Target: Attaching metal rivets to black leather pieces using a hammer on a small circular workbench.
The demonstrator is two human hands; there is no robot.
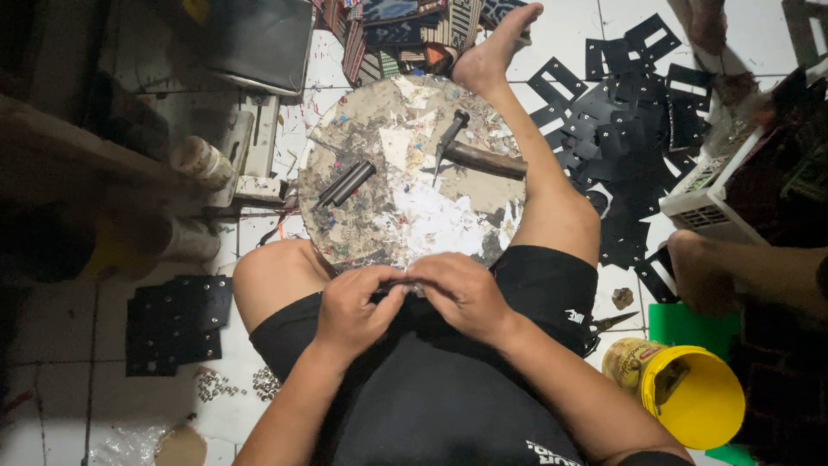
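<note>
Head view. The left hand [354, 309] and right hand [461, 295] meet at the 6 o'clock edge of the round work block [412, 173], fingertips pinched together on a small dark piece [398, 287] that is mostly hidden; its long axis seems to run left to right. Both hands are equally near it. A hammer [470, 151] lies toward 1 o'clock on the block and two punches [347, 182] toward 10 o'clock.

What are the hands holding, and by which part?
Both hands, left hand and right hand, pinch a small dark piece between their fingers at its two ends; what it is cannot be told.
</note>
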